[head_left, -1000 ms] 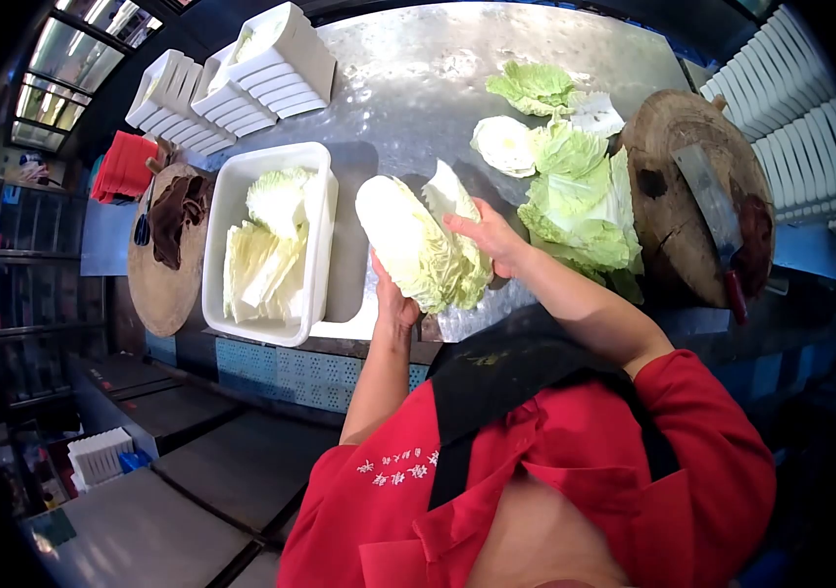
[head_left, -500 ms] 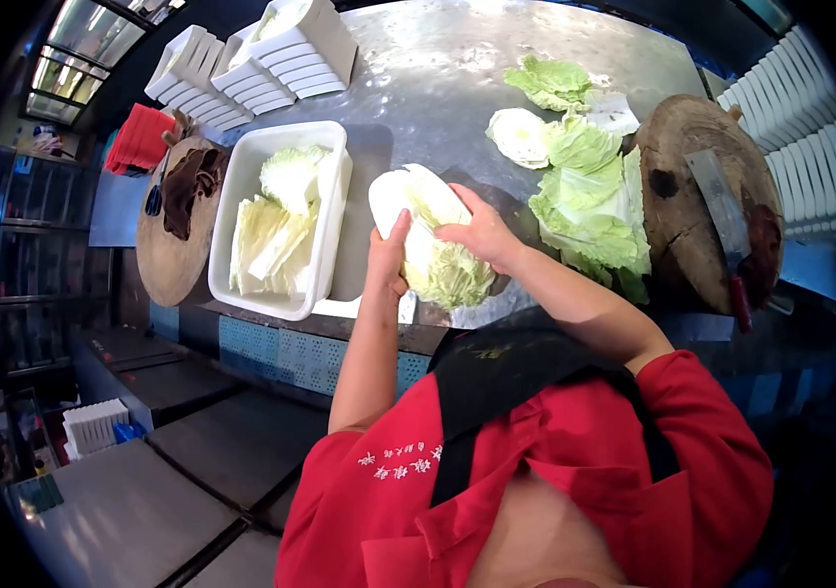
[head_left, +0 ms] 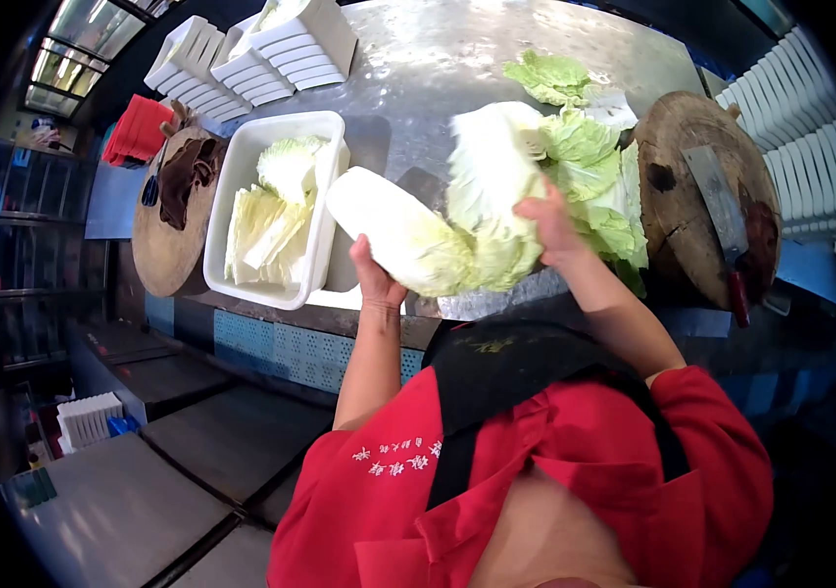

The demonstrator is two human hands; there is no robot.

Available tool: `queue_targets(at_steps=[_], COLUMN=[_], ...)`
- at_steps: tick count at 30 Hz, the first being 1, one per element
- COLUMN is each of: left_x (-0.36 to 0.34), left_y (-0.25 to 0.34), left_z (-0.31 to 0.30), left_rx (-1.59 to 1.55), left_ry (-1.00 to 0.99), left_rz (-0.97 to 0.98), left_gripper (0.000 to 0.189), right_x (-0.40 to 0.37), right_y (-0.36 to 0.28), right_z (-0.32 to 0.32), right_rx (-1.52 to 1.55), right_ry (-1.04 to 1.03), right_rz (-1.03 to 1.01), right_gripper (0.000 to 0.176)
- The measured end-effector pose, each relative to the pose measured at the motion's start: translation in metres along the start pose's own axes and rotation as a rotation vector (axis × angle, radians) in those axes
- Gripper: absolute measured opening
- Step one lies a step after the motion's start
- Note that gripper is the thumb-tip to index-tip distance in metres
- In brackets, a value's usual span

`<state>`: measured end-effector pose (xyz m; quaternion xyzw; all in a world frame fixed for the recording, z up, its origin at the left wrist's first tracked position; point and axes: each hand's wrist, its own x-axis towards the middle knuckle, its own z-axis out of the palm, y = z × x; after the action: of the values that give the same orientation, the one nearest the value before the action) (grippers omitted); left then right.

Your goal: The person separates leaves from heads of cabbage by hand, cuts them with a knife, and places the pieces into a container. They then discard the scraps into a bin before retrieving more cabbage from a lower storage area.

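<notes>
While the left hand point(head_left: 377, 280) holds the cabbage point(head_left: 393, 225) up over the near edge of the table point(head_left: 418, 78), the right hand point(head_left: 557, 230) has a big outer leaf point(head_left: 487, 162). Left fingers: wrapped under the cabbage, mostly hidden, thumb up on its near side. Right fingers: closed on the leaf, thumb on the side facing the cabbage; other fingertips hidden. Cabbage is tilted, white end up-left by the tub point(head_left: 246, 162), leafy end down-right. Leaf angles out from it in a V; the two meet at the leafy end, can't tell if joined. Tub, left of the cabbage, has pale cabbage pieces point(head_left: 271, 235) in it. Leaf pile point(head_left: 585, 162) is right of the held leaf, partly behind it; contact unclear. Right of the pile: round board point(head_left: 668, 220) with a cleaver point(head_left: 715, 201) on it, cleaver handle past the near edge, dark red cloth point(head_left: 759, 245) beside the blade. Left of the tub: second board point(head_left: 158, 260), brown cloth point(head_left: 183, 181) on top.
</notes>
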<state>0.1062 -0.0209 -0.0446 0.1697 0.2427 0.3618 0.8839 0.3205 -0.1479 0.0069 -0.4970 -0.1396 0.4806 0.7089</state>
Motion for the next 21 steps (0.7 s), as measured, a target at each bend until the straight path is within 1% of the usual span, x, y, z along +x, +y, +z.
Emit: queue_targets(at_steps=[1,2,4,6,7,8,9,10,11,13,14,15,16,17,18,19,21], left_x=[-0.004,-0.007,-0.013,-0.015,-0.013,-0.011,-0.01,-0.01,-0.01,-0.008,-0.005,0.001,0.009,0.014,0.004,0.002,0.0], left_y=[0.008,0.014,0.016,0.01,0.003,-0.005,-0.013,-0.019,-0.021,-0.022,-0.025,-0.024,-0.021,-0.018,-0.01,-0.01,-0.015], left_z=[0.006,0.011,0.017,0.027,0.028,0.026,0.027,0.031,0.034,0.041,0.041,0.04,0.04,0.038,0.055,0.06,0.067], left_rx=[-0.009,-0.016,0.002,-0.009,-0.009,0.044,0.096,0.15,0.154,0.111,0.114,0.11,0.257,0.403,0.384,0.382,0.536], left_ry=[-0.164,-0.329,-0.321,-0.335,-0.347,-0.263,-0.178,-0.199,-0.203,-0.218,-0.259,-0.259,-0.189,-0.116,-0.031,-0.029,0.002], left_rz=[-0.027,-0.055,-0.061,-0.063,-0.071,-0.056,-0.039,-0.034,-0.039,-0.085,-0.061,-0.059,0.015,0.093,0.023,0.025,0.04], left_gripper=[0.079,0.087,0.09,0.096,0.096,0.099,0.102,0.1,0.1,0.095,0.081,0.081,0.072,0.065,0.049,0.049,0.044], right_x=[-0.007,-0.009,-0.009,-0.001,0.0,-0.001,-0.012,-0.01,-0.011,-0.013,-0.014,-0.015,-0.016,-0.015,-0.014,-0.013,-0.015], right_y=[-0.017,-0.026,-0.035,-0.015,0.003,0.01,0.005,0.018,0.028,0.018,0.013,0.009,0.007,0.006,0.005,0.004,0.001], right_z=[0.002,-0.002,-0.009,-0.007,0.001,0.012,0.037,0.046,0.048,0.046,0.045,0.045,0.044,0.042,0.039,0.038,0.038], right_rx=[0.114,0.114,-0.162,-0.168,-0.153,-0.164,-0.079,-0.168,-0.27,-0.168,-0.171,-0.162,-0.153,-0.16,-0.192,-0.221,-0.202], right_ry=[-0.044,-0.047,0.027,-0.09,-0.127,-0.146,-0.152,-0.26,-0.309,-0.296,-0.295,-0.255,-0.216,-0.222,-0.199,-0.172,-0.178], right_rz=[-0.016,-0.015,-0.024,0.057,0.043,0.127,0.207,0.118,-0.027,0.064,0.063,0.044,0.027,0.029,-0.038,-0.105,-0.101], right_gripper=[0.066,0.066,0.065,0.065,0.065,0.063,0.065,0.071,0.077,0.079,0.079,0.078,0.077,0.077,0.077,0.076,0.076])
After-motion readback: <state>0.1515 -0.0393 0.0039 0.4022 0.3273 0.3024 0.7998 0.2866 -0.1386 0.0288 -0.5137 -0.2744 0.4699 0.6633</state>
